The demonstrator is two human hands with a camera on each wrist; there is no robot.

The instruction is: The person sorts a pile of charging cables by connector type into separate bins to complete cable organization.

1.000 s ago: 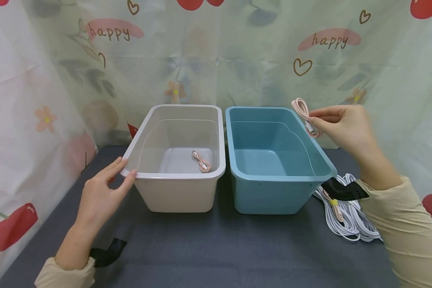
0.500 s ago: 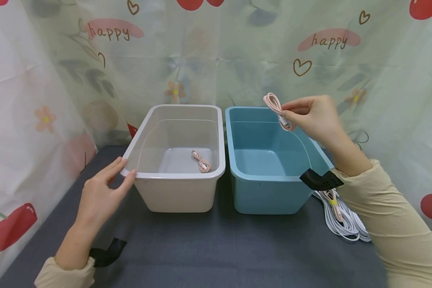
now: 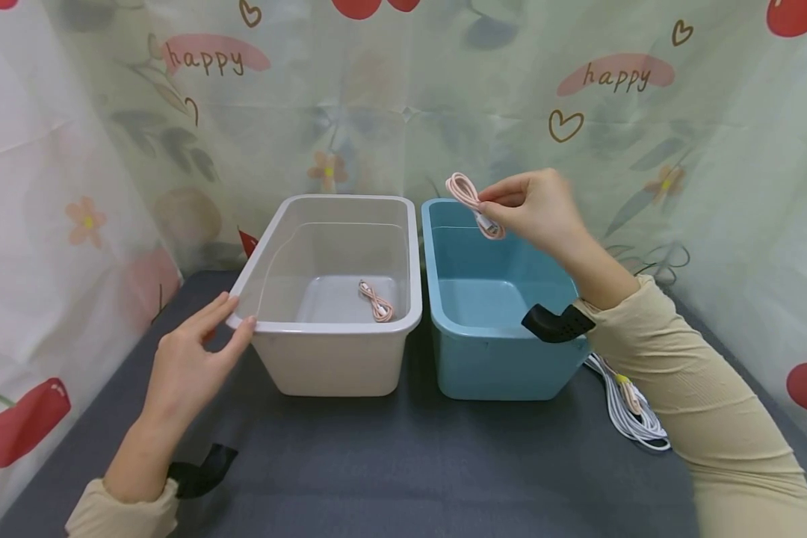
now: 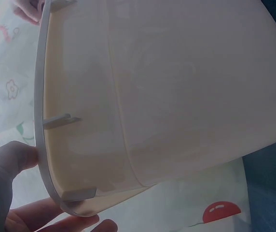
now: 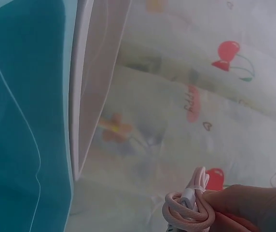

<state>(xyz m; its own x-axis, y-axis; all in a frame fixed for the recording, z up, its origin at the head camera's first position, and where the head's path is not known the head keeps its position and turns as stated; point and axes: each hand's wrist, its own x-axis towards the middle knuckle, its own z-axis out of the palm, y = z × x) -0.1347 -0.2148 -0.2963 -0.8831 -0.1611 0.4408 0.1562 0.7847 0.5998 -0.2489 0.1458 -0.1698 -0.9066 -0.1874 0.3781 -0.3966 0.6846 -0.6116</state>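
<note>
Pinching a pink cable [image 3: 474, 205], right hand [image 3: 538, 209]; left hand [image 3: 188, 366] steadying white bin [image 3: 336, 359]

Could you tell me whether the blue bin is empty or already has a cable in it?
Empty: the blue bin shows only bare floor; the pink cable is held above it by the right hand.

the head view looks forward and down over the grey table [image 3: 403, 463] at both bins. the left wrist view sits close against the white bin [image 4: 176, 96]; the right wrist view, also close, shares that white bin [image 5: 97, 72] beside the blue bin [image 5: 22, 121].
</note>
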